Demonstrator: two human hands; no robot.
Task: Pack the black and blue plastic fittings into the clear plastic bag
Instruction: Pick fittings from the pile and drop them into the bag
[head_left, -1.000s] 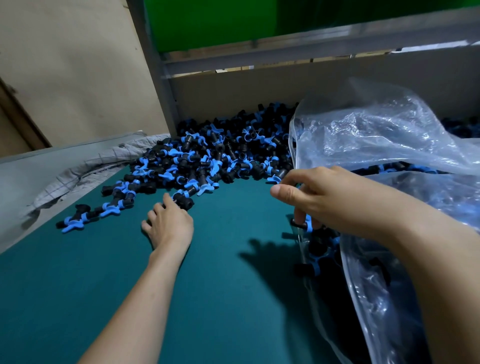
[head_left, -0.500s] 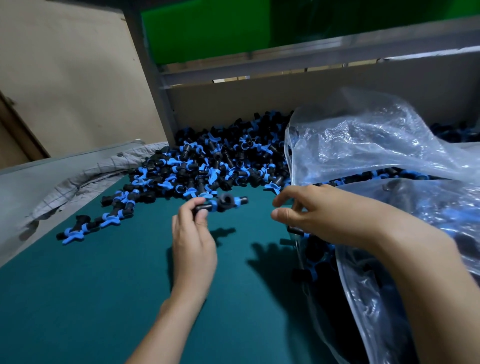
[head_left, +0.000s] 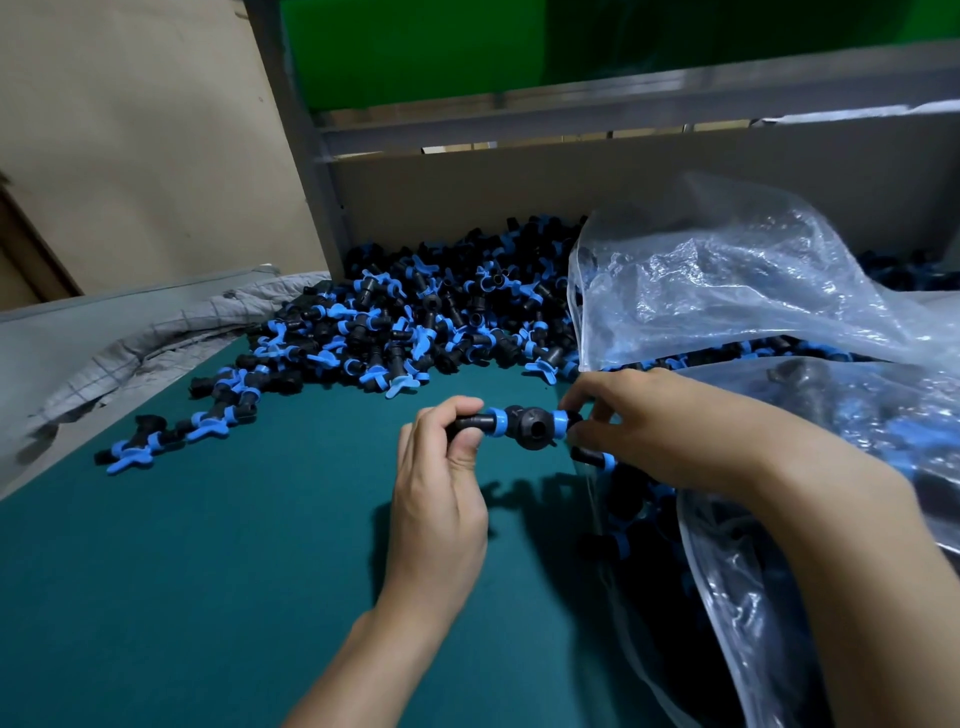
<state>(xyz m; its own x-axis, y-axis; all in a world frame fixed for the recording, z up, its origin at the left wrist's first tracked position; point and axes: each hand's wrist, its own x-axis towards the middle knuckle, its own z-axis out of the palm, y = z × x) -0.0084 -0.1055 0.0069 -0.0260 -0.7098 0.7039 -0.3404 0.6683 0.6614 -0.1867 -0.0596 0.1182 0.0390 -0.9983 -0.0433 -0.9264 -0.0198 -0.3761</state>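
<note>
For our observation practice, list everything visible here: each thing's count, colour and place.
held fitting: one, black with blue rings, between both hands
loose fittings: uncounted pile, black and blue, mat's far end
clear plastic bag: one, transparent, right side, fittings inside
mat: one, teal, covering the table
cloth: one, grey checked, left edge
panel: one, green, top
left hand: one, pinches the fitting's left end
right hand: one, pinches its right end by the bag's mouth
</note>
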